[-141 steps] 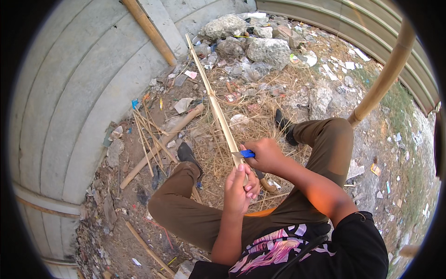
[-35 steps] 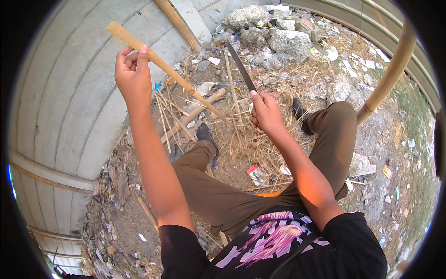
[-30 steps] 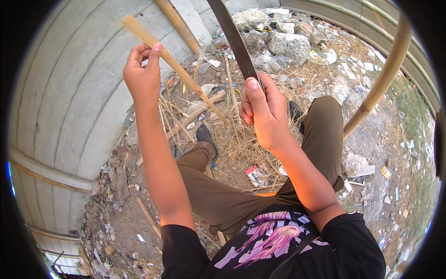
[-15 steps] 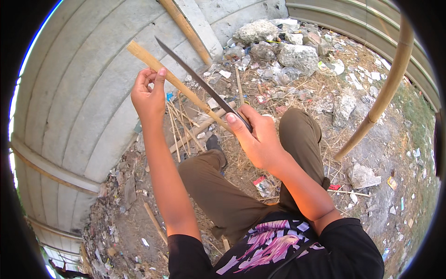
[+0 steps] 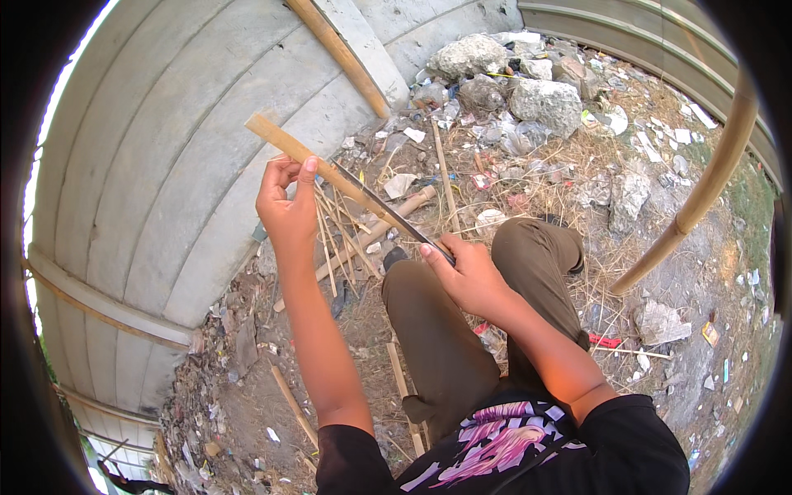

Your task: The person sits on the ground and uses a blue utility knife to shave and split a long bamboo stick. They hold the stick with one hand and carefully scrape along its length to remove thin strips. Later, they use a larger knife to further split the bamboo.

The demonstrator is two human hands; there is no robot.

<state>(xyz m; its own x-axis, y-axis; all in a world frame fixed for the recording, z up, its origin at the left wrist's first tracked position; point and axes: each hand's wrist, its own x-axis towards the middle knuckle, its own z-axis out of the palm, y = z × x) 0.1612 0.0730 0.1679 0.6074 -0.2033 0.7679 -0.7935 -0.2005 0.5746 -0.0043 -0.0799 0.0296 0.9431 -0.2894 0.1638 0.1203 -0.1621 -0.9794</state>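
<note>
My left hand (image 5: 285, 206) is raised and grips a flat bamboo strip (image 5: 280, 142) near its upper end; the strip slants down to the right. My right hand (image 5: 470, 272) is shut on the handle of a long dark knife (image 5: 384, 210), whose blade lies along the strip and points up toward my left hand. I am squatting, with both knees (image 5: 528, 247) in brown trousers below my hands.
A grey concrete wall (image 5: 148, 181) curves along the left. Thin bamboo splints (image 5: 334, 239) and a thicker stick lie on the dirt by my feet. Rocks (image 5: 536, 99) and litter pile up at the back. A thick bamboo pole (image 5: 701, 190) leans at the right.
The knife has swung down from an upright position to lie against the strip. Earlier, both hands were low over my knee; my left hand has since lifted the strip up.
</note>
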